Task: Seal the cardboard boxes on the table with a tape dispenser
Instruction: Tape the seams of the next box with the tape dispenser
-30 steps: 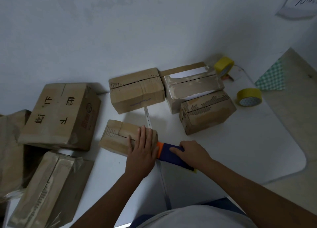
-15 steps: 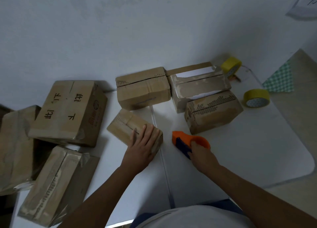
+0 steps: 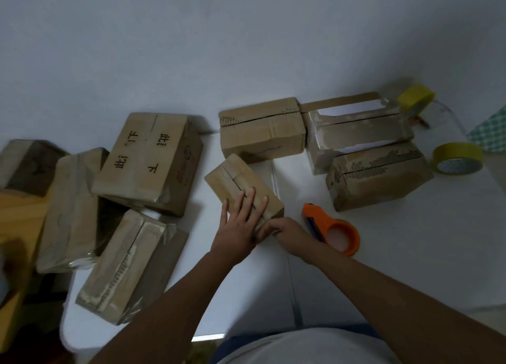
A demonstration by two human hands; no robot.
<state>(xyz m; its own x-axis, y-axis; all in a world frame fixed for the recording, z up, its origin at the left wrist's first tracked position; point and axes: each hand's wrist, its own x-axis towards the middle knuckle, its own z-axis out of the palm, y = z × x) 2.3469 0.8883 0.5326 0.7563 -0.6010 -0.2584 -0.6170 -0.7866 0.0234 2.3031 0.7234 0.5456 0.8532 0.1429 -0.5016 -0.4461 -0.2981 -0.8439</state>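
I am pressing the tape down on the small box [image 3: 242, 184], which I judge to be the smoothing step after a strip has been laid along its seam. My left hand [image 3: 237, 228] lies flat on the box top, fingers spread and pointing away from me, its grip wide open and holding nothing, only pushing down. My right hand [image 3: 284, 231] sits just right of it at the near end of the box, fingers curled against that end face as if rubbing the tape's tail over the edge; whether it pinches anything there I cannot tell.

The tape dispenser [image 3: 330, 228] lies free on the counter [image 3: 397, 254] just right of my right hand, orange body on its side, its ring toward me.

Both forearms reach forward from my body and converge on the box, the left wrist straight, the right bent inward.

Beyond my hands, three more boxes cluster: a closed box [image 3: 261, 133], an open box [image 3: 358, 128] and a torn-edged box [image 3: 379, 176]. Next I would need to set this one aside, take up the dispenser again and pull one of those toward me.
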